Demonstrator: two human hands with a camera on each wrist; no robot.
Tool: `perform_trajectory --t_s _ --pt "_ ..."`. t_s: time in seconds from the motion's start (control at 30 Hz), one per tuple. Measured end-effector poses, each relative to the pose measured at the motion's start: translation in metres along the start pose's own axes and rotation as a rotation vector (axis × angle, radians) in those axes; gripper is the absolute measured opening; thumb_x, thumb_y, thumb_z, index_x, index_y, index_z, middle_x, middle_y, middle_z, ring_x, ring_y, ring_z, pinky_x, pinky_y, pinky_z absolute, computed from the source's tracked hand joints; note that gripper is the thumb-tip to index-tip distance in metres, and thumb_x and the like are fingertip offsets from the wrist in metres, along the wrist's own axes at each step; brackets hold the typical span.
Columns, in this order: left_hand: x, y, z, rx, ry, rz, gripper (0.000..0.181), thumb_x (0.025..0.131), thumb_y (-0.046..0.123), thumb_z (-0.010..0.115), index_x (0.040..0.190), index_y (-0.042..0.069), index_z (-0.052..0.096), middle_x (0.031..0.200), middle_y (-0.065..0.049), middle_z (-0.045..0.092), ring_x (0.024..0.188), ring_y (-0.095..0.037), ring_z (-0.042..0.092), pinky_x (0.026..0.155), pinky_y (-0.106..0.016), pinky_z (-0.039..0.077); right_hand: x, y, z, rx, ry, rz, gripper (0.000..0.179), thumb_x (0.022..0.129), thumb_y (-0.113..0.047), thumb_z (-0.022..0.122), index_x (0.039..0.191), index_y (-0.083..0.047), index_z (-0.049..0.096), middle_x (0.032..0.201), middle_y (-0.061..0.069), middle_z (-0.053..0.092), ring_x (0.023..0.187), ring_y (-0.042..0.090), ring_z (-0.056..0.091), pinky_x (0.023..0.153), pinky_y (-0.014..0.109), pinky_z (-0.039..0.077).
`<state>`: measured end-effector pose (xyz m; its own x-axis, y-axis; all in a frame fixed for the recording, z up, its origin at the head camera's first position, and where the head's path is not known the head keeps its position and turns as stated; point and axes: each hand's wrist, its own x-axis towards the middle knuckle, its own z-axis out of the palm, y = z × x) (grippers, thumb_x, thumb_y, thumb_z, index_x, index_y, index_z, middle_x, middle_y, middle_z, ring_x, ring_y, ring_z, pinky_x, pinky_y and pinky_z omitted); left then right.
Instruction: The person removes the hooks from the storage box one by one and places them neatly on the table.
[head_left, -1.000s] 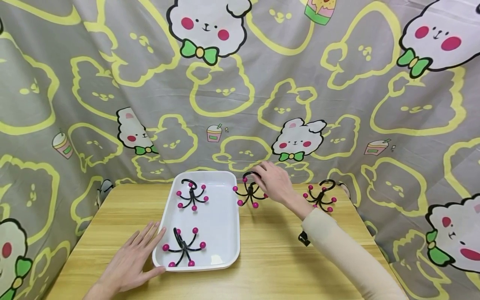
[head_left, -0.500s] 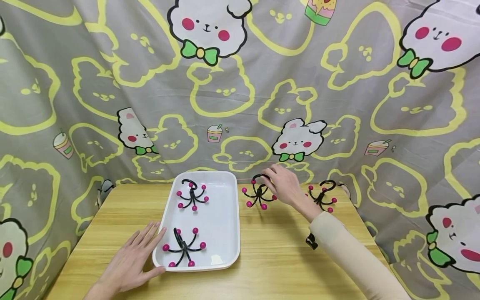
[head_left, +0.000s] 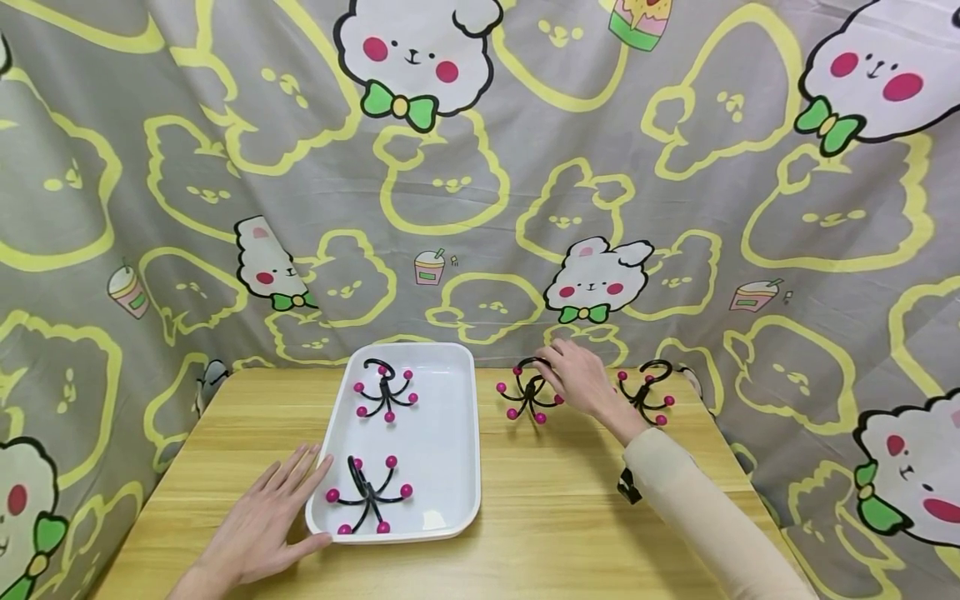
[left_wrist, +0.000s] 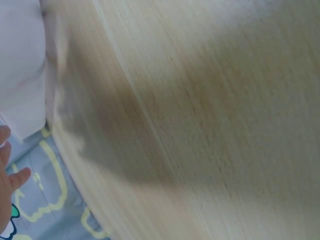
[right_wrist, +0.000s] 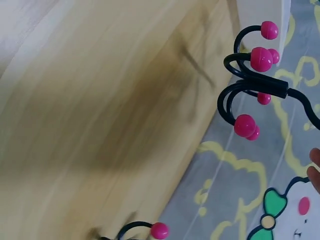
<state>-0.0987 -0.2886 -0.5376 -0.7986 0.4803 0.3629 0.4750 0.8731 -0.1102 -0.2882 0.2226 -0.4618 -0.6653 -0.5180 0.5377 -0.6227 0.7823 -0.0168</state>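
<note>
My right hand (head_left: 581, 379) holds a black claw-shaped hook hanger (head_left: 531, 390) by its curved top, right of the white tray (head_left: 442, 450). Pink balls tip its several arms. In the right wrist view this hanger (right_wrist: 265, 86) hangs above the table and casts a shadow; only fingertips (right_wrist: 315, 172) show at the right edge. My left hand (head_left: 258, 521) lies with straight fingers against the tray's left rim, thumb at its near corner. Inside the tray are two like hangers, one at the back (head_left: 386, 392) and one in front (head_left: 367, 497).
Another such hanger (head_left: 643, 392) stands at the table's back right, partly behind my right wrist. The wooden table (head_left: 555, 517) ends at a grey cartoon curtain (head_left: 465, 250) that surrounds its back and sides.
My right hand has carried the hanger rightward, away from the tray's right rim, and slightly lower. The left hand and tray stay put.
</note>
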Motion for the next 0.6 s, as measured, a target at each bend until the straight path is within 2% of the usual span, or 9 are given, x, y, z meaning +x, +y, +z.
perform_trajectory --t_s 0.1,0.33,0.43,0.53,0.6 --pt "0.000 0.000 0.000 -0.001 -0.012 -0.006 0.104 0.081 0.084 0.062 0.159 0.016 0.047 0.160 -0.017 0.053 0.155 -0.026 0.039 0.130 -0.018 -0.017 -0.004 0.007 0.004 0.013 -0.012 0.007 0.018 0.104 -0.029 0.066 0.115 -0.016 0.073 0.098 0.003 0.068 0.082 0.019 0.063 0.067 0.036 0.056" --pt "0.000 0.000 0.001 0.003 -0.023 -0.013 0.104 0.082 0.084 0.062 0.160 0.018 0.046 0.161 -0.017 0.052 0.166 -0.017 0.019 0.130 -0.018 -0.017 -0.011 0.019 0.012 0.023 -0.051 0.039 0.015 0.105 -0.027 0.066 0.113 -0.016 0.072 0.101 0.003 0.068 0.083 0.020 0.064 0.069 0.038 0.056" --pt "0.000 0.000 0.001 0.006 -0.023 -0.013 0.104 0.082 0.084 0.062 0.161 0.018 0.045 0.161 -0.017 0.052 0.165 -0.018 0.021 0.130 -0.018 -0.017 -0.014 0.023 0.014 0.028 -0.064 0.052 0.017 0.105 -0.027 0.066 0.114 -0.016 0.073 0.102 0.003 0.069 0.084 0.020 0.064 0.070 0.038 0.057" --pt "0.000 0.000 0.001 0.004 -0.018 -0.010 0.105 0.082 0.084 0.062 0.160 0.017 0.045 0.160 -0.017 0.053 0.160 -0.024 0.032 0.130 -0.018 -0.017 -0.016 0.026 0.016 0.031 -0.073 0.064 0.018 0.105 -0.028 0.065 0.116 -0.016 0.074 0.104 0.004 0.070 0.086 0.021 0.065 0.071 0.039 0.057" --pt "0.000 0.000 0.001 0.003 -0.016 -0.009 0.105 0.082 0.084 0.062 0.161 0.017 0.044 0.160 -0.017 0.053 0.159 -0.024 0.033 0.130 -0.018 -0.017 -0.017 0.028 0.018 0.030 -0.075 0.069 0.019 0.105 -0.028 0.066 0.116 -0.016 0.074 0.104 0.004 0.070 0.086 0.021 0.066 0.071 0.038 0.057"
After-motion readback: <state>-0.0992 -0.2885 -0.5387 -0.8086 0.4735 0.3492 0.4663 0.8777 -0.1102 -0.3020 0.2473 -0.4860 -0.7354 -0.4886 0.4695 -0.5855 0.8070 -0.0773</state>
